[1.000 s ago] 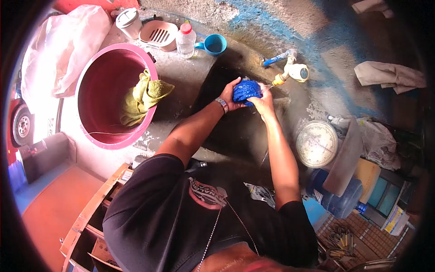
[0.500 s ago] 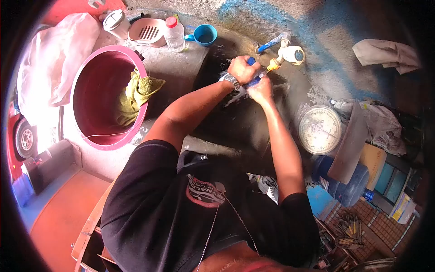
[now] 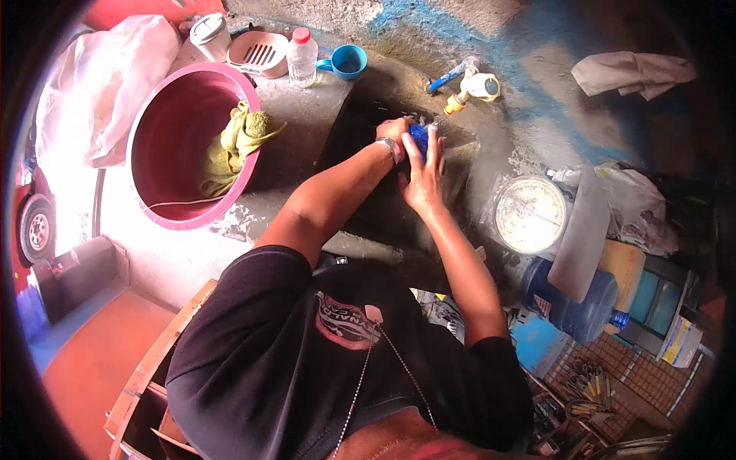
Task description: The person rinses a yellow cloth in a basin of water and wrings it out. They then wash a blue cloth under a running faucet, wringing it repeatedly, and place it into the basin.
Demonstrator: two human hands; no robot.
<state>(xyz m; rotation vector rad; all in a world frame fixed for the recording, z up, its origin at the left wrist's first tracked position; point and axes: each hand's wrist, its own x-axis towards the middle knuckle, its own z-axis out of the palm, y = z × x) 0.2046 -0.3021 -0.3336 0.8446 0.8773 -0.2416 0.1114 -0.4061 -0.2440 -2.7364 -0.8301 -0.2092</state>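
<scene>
My left hand, with a metal-band watch at the wrist, is closed around a small bright blue thing over the dark sink basin. What kind of thing it is, I cannot tell. My right hand lies against its right side, fingers stretched out and apart, with wet-looking skin. Whitish foam shows around the fingertips. Just up and to the right, a wall tap with a yellow spout points down toward the basin.
Left of the basin stands a pink tub with a yellow-green cloth over its rim. Behind are a blue cup, a red-capped bottle and a soap dish. A dial scale and water jug sit right.
My right hand has loosened from a closed grip, its fingers now straightened. Both hands are slightly lower and farther from the tap's spout. The view has shifted slightly.
</scene>
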